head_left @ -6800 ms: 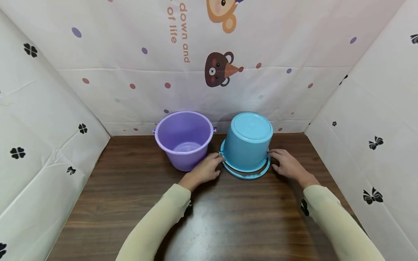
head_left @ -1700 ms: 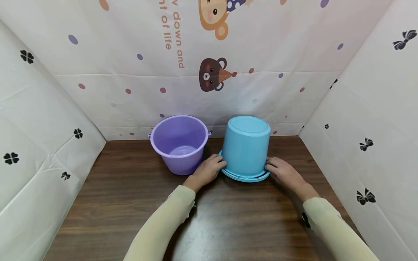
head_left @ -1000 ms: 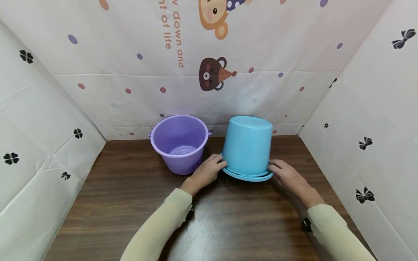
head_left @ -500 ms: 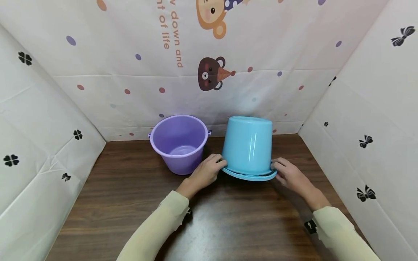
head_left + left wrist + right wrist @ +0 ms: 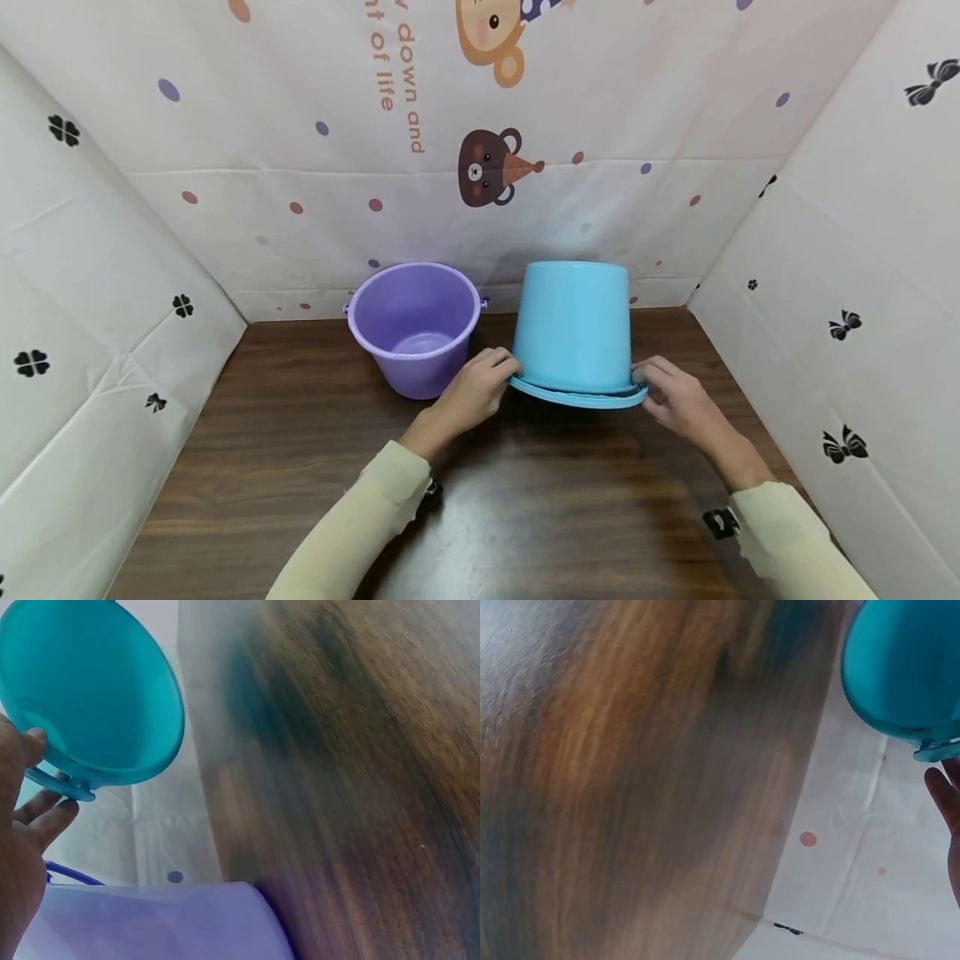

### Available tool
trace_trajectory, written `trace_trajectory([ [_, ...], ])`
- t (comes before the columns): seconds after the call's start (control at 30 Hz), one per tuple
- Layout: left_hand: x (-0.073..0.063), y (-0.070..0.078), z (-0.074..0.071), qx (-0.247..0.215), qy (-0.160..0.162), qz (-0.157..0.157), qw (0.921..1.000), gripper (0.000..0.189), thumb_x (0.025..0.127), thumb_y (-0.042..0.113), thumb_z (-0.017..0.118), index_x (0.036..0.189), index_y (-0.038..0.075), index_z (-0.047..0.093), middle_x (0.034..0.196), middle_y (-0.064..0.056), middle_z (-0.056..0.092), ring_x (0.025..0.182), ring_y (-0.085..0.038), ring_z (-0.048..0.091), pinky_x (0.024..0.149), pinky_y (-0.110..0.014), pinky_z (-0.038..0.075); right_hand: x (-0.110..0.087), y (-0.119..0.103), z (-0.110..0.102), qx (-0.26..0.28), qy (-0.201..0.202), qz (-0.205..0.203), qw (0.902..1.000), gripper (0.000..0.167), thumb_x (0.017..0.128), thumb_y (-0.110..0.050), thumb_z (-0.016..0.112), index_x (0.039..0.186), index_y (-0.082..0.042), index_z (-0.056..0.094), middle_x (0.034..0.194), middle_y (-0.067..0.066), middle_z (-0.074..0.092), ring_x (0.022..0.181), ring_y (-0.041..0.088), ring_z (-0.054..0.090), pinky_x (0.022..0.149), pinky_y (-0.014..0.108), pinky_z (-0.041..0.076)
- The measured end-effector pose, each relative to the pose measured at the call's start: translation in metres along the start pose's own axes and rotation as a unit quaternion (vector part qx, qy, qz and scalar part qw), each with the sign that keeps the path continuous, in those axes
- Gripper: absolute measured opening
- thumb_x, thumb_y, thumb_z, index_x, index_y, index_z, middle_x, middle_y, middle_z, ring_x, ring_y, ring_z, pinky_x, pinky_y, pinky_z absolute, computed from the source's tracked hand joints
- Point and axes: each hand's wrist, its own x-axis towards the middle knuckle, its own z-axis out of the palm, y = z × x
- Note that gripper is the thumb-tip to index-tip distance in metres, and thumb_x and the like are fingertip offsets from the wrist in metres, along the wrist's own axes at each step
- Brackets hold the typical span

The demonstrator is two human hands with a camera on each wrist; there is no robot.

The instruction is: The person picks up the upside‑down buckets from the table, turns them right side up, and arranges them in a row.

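Observation:
A light blue bucket (image 5: 573, 329) hangs upside down above the wooden table, its front rim raised a little toward me. My left hand (image 5: 476, 387) grips the rim on its left side; in the left wrist view the thumb lies at the rim with fingers under the handle joint. On the other side my right hand (image 5: 678, 400) pinches the rim by the opposite handle joint. The bucket's hollow inside (image 5: 90, 682) shows in the left wrist view. Just left of my left hand stands a purple bucket (image 5: 423, 379), upright, with nothing in it.
The dark wooden table (image 5: 525, 517) carries the purple bucket near the back wall (image 5: 262, 233). Patterned white sheets hang behind and on both sides; the right sheet (image 5: 825, 250) stands not far beyond my right hand.
The blue bucket, earlier upside down on the table with its handle lying in front, has been lifted and tipped slightly back. Both hands moved onto its rim. The purple bucket has stayed put.

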Motion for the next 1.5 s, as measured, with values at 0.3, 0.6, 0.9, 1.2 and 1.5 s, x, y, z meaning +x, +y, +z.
trace_trajectory([
  [0.3, 0.005, 0.007, -0.007, -0.051, 0.025, -0.009, 0.9984, 0.024, 0.089, -0.009, 0.066, 0.103, 0.01, 0.066, 0.102, -0.001, 0.064, 0.094, -0.019, 0.06, 0.086, -0.03, 0.052, 0.004, -0.005, -0.011, 0.043, 0.029, 0.011, 0.9986, 0.042, 0.067, 0.024, 0.068, 0.098, -0.004, 0.061, 0.105, 0.007, 0.065, 0.1, 0.015, 0.063, 0.086, 0.006, 0.044],
  [0.6, 0.01, 0.014, -0.015, -0.135, 0.004, -0.044, 0.9898, 0.019, 0.093, -0.005, 0.07, 0.107, 0.007, 0.064, 0.103, -0.002, 0.064, 0.095, -0.016, 0.059, 0.084, -0.03, 0.053, 0.013, -0.009, -0.024, 0.05, 0.039, 0.049, 0.9968, 0.039, 0.072, 0.025, 0.068, 0.101, -0.001, 0.062, 0.103, 0.007, 0.064, 0.101, -0.002, 0.054, 0.089, 0.001, 0.043],
  [0.9, 0.014, 0.015, -0.021, -0.195, -0.016, -0.091, 0.9765, 0.014, 0.098, 0.001, 0.066, 0.109, 0.008, 0.062, 0.102, -0.002, 0.059, 0.09, -0.012, 0.055, 0.08, -0.028, 0.051, 0.018, -0.015, -0.029, 0.054, 0.019, 0.127, 0.9902, 0.033, 0.081, 0.016, 0.071, 0.105, -0.003, 0.059, 0.101, 0.004, 0.062, 0.1, -0.011, 0.052, 0.087, 0.016, 0.057],
  [1.2, 0.019, 0.014, -0.023, -0.248, -0.018, -0.134, 0.9593, 0.014, 0.098, 0.0, 0.065, 0.109, 0.008, 0.061, 0.1, -0.003, 0.058, 0.087, -0.013, 0.055, 0.073, -0.025, 0.052, 0.023, -0.019, -0.035, 0.096, 0.014, 0.175, 0.9797, 0.029, 0.087, 0.013, 0.068, 0.111, 0.0, 0.059, 0.106, 0.007, 0.061, 0.098, -0.01, 0.053, 0.082, 0.005, 0.049],
  [1.5, 0.032, 0.014, -0.028, -0.284, -0.023, -0.165, 0.9443, 0.016, 0.098, 0.001, 0.066, 0.112, 0.007, 0.06, 0.101, -0.007, 0.061, 0.089, -0.02, 0.062, 0.072, -0.027, 0.054, 0.032, -0.015, -0.043, 0.156, 0.01, 0.221, 0.9627, 0.028, 0.092, 0.009, 0.067, 0.117, 0.002, 0.059, 0.108, 0.013, 0.061, 0.094, -0.003, 0.057, 0.074, 0.008, 0.051],
])
